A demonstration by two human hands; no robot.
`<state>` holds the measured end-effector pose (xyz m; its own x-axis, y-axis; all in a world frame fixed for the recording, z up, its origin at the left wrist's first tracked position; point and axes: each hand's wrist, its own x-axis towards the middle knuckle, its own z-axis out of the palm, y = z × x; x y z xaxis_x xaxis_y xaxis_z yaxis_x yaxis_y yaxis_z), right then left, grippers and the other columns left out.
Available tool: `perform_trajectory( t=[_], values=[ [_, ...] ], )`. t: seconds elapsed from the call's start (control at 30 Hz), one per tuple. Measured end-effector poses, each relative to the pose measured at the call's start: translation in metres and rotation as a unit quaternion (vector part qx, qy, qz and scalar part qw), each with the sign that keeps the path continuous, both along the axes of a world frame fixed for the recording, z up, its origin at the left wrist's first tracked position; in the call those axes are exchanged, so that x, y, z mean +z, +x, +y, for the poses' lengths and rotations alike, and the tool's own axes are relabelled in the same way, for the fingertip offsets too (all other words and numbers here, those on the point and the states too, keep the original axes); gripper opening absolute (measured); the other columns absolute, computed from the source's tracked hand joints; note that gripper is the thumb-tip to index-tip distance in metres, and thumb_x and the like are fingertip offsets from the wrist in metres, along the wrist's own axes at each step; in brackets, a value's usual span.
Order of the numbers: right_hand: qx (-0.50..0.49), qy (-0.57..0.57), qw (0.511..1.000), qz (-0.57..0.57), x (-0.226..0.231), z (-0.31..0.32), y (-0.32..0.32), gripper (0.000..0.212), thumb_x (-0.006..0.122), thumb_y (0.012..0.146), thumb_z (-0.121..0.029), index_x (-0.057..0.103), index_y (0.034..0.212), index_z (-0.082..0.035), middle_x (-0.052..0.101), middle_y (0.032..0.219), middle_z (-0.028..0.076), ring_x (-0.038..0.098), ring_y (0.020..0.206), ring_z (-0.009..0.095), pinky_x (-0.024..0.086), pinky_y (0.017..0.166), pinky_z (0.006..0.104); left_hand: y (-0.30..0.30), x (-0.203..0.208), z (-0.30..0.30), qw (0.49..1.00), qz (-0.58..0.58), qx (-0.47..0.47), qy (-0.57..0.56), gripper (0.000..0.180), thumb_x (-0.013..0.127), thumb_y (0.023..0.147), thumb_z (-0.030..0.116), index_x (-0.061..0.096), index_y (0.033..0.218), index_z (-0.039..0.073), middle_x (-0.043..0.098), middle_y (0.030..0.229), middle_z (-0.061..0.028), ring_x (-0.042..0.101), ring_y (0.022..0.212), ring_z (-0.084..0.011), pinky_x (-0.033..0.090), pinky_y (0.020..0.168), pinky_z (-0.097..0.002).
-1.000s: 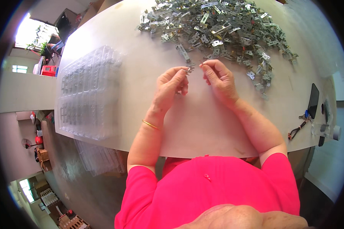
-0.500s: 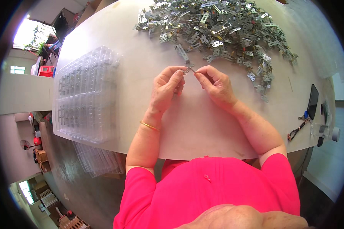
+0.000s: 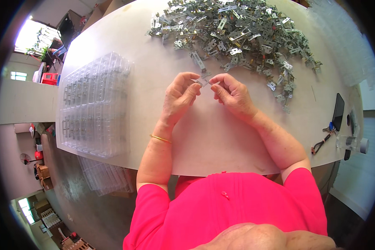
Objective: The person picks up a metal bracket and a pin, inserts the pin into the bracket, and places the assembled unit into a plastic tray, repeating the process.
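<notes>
My left hand (image 3: 179, 100) is closed in a pinch on a small silvery metal bracket (image 3: 203, 82), held over the table in front of the pile. Close to its other end, my right hand (image 3: 236, 96) has thumb and forefinger drawn together. Whether those right fingertips touch the bracket or hold a tiny piece of their own is too small to tell. Just beyond the fingertips, a long slotted metal bracket (image 3: 198, 61) lies at the near edge of a large heap of loose metal brackets (image 3: 241, 37), some with brass-coloured bits.
Clear plastic trays (image 3: 93, 106) holding rows of metal parts are stacked at the left of the white table (image 3: 154, 62). More clear trays (image 3: 106, 175) stand below its edge. At the right lie a black phone (image 3: 339, 111), keys on a cord (image 3: 322, 141) and clear plastic bags (image 3: 337, 41).
My fingertips have shifted slightly, and the bracket between them has turned so its flat side shows more. The right forefinger and thumb are a little further from the left hand's.
</notes>
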<state>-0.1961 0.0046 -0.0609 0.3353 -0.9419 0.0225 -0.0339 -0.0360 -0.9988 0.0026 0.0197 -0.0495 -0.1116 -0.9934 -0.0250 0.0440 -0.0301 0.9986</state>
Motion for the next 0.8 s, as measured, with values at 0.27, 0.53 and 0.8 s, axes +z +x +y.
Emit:
perform_trajectory(
  t=[0.27,0.53,0.8],
  values=[
    [0.083,0.121,0.985,-0.086,0.003,-0.007,-0.007,0.022,0.054,0.102,-0.013,0.059,0.119,-0.002,0.065,0.087,0.004,0.061,0.076,0.009,0.052,0.066,0.0247,-0.004,-0.002,0.001,0.999,-0.001,-0.031,0.007,0.020,0.065,0.097,0.014,0.053,0.110,0.004,0.062,0.079,-0.0013,0.051,0.063,-0.0040,0.039,0.053,-0.0181],
    [0.143,0.164,0.970,-0.110,0.006,-0.016,-0.015,0.018,0.054,0.102,-0.016,0.062,0.109,-0.001,0.065,0.091,0.004,0.061,0.085,0.011,0.052,0.082,0.0283,0.003,0.005,0.003,0.993,0.012,-0.096,0.062,0.017,0.065,0.096,0.012,0.053,0.105,0.005,0.061,0.079,-0.0008,0.053,0.063,-0.0052,0.040,0.052,-0.0193],
    [0.077,0.083,0.971,-0.212,-0.006,-0.011,-0.009,0.012,0.057,0.101,-0.015,0.061,0.101,-0.004,0.062,0.107,0.004,0.059,0.098,0.011,0.049,0.087,0.0281,0.002,0.014,0.002,0.980,0.012,-0.138,0.144,0.021,0.069,0.093,0.019,0.054,0.100,0.005,0.063,0.076,-0.0048,0.058,0.058,-0.0101,0.045,0.047,-0.0233]
  ],
)
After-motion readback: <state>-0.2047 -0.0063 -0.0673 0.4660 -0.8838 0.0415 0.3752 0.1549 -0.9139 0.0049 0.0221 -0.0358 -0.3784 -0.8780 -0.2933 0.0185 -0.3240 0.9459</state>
